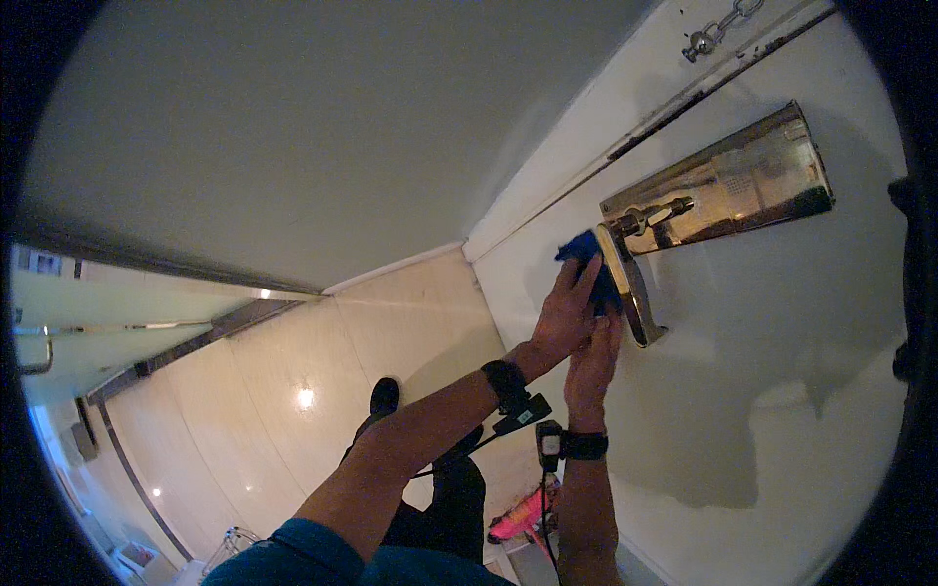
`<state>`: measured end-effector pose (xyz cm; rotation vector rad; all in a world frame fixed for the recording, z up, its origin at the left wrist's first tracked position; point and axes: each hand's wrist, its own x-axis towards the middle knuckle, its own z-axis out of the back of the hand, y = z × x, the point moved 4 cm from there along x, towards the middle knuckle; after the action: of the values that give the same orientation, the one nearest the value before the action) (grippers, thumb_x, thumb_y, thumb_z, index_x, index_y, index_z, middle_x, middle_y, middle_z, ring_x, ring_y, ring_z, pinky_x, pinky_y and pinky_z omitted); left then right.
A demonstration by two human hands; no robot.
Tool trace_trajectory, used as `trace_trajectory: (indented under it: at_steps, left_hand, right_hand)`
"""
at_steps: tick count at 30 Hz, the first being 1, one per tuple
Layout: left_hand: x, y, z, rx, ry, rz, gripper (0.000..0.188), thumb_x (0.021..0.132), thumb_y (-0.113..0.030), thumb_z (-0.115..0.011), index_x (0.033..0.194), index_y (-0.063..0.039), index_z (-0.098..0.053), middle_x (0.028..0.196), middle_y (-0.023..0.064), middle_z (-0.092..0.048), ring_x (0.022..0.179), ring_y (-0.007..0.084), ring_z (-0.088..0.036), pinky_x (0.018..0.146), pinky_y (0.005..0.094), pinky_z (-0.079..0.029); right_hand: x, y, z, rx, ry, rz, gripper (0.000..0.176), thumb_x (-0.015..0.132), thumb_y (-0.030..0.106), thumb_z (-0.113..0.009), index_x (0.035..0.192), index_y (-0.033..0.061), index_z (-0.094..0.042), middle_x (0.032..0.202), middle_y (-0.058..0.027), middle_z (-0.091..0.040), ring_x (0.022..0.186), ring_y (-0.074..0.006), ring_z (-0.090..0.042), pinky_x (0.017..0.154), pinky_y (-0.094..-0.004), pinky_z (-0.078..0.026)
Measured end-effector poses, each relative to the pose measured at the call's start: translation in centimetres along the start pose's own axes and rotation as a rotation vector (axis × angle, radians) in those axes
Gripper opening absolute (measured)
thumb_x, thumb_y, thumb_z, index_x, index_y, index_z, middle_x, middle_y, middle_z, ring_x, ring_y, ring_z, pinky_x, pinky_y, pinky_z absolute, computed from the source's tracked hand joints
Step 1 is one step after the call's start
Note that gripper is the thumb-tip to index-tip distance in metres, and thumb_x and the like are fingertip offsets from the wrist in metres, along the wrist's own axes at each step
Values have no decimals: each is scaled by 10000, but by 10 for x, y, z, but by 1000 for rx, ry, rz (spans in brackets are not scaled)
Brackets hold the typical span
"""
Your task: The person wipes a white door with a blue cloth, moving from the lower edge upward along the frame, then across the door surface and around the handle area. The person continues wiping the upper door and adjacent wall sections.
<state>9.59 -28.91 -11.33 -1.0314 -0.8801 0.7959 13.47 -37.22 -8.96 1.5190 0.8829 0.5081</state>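
Note:
A blue cloth (pixel 585 247) is pressed against the brass lever handle (pixel 629 284) of a white door (pixel 696 410). My left hand (pixel 568 311) grips this cloth, its fingers along the near side of the lever. Just below, my right hand (pixel 593 355) holds the cloth's lower part close to the lever; its fingertips are partly hidden. Behind the lever, a shiny brass lock plate (pixel 755 176) is fixed to the door. Both wrists wear black straps with small cabled devices.
A door chain (pixel 722 31) hangs beyond the door's edge. Grey wall (pixel 330 132) rises ahead, above a pale tiled floor (pixel 293 359). Something pink (pixel 524 516) lies low by my legs. At far left are a glass panel (pixel 110 300) and a metal handle (pixel 40 355).

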Motion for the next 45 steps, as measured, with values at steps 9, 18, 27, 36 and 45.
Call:
trace_trajectory:
  at_steps: [9,18,27,36,45]
  left_hand:
    - [10,33,4,78,-110,22,715,761,-31,-671,1411,-88,-378,1337,266,-402,1179,487,-464,966,482,-466]
    - [23,33,21,50,-103,-199,787,684,14,-664,1420,-83,-404,1313,287,-409,1140,457,-499,926,446,-502]
    - [-11,131,-18,149,-81,-201,791,681,-42,-731,1408,-80,-423,1318,292,-411,1169,449,-494,916,456,-506]
    - [3,68,1,215,-449,-660,664,729,-93,-628,1374,-66,-473,1202,281,-462,1075,441,-483,914,452,-444]
    - [-24,225,-63,276,-378,-486,673,775,-42,-620,1416,-80,-420,1274,271,-422,1150,458,-445,981,472,-400]
  right_hand:
    - [30,-27,-6,-132,12,71,568,1015,365,-451,1447,35,-287,1422,-118,-398,1306,-258,-405,1086,-407,-343]
    - [39,-6,-1,-33,227,57,524,1013,417,-426,1383,49,-377,1237,-104,-554,1108,-206,-539,893,-388,-459]
    - [53,-114,28,-178,62,48,476,1021,352,-427,1323,-16,-440,1213,-122,-554,1066,-206,-569,885,-350,-491]
    - [31,-74,20,-397,51,517,429,1015,269,-446,1335,-17,-462,1286,-136,-522,1165,-220,-513,982,-344,-435]
    - [78,-211,52,-463,100,420,458,993,257,-456,1345,-38,-454,1314,-167,-514,1165,-216,-513,999,-328,-406]
